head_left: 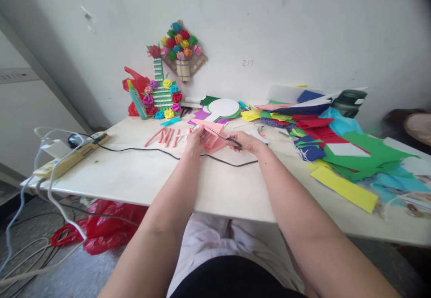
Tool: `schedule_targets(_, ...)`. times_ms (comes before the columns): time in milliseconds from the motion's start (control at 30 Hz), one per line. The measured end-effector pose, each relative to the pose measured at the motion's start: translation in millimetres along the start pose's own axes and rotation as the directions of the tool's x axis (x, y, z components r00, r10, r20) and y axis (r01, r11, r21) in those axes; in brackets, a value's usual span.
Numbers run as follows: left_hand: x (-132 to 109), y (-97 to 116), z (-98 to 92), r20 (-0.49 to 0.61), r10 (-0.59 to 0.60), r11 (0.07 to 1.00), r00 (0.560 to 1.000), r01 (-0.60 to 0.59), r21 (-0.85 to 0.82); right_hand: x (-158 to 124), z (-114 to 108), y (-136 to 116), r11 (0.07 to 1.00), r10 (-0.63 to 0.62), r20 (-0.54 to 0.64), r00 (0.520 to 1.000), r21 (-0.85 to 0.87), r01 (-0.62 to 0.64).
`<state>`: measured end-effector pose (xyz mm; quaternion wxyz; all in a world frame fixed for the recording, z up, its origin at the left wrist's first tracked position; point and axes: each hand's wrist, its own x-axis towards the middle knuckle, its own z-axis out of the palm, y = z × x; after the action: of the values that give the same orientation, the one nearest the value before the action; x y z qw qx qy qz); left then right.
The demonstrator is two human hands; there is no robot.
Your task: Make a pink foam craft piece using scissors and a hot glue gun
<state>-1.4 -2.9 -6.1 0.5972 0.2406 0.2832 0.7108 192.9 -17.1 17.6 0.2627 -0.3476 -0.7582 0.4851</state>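
My left hand (195, 140) is closed on a folded pink paper sheet (212, 137), holding it up over the white table (141, 177). My right hand (247, 143) grips black-handled scissors (225, 137), and their blades reach into the pink sheet from the right. Several cut pink strips (164, 136) lie on the table just left of my left hand. A black cable (148, 149) runs across the table under both hands.
A power strip (72, 156) with white cords sits at the table's left edge. Heaps of coloured paper sheets (340, 150) cover the right side. Paper-flower pieces (161, 96) stand at the back, another (180, 49) hangs on the wall. A red bag (101, 226) lies on the floor.
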Motion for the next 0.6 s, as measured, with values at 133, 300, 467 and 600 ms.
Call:
schedule_targets(133, -2.3, 1.4, 2.3, -0.05, 0.004, 0.999, 0.999, -0.003, 0.032, -1.8, -0.1, -2.0, 1.0, 0.014, -0.014, 1.0, 0.001, -0.014)
schedule_targets(300, -0.2, 3.3, 0.1, -0.073, -0.014, 0.996, 0.997, 0.021, 0.088, -4.9, 0.0, -5.4, 0.998, 0.053, -0.021, 0.998, 0.021, -0.052)
schedule_targets(467, -1.7, 6.9, -1.3, -0.04, -0.02, 0.984, 0.999, 0.027, 0.176, -7.0, -0.7, -8.0, 0.996, 0.083, -0.019, 0.996, 0.032, -0.082)
schedule_targets(600, -5.5, 9.6, 0.5, -0.005, -0.054, 0.973, 0.999, 0.054, 0.225, -7.2, -1.6, -7.2, 0.997, 0.072, -0.027, 0.997, 0.035, -0.071)
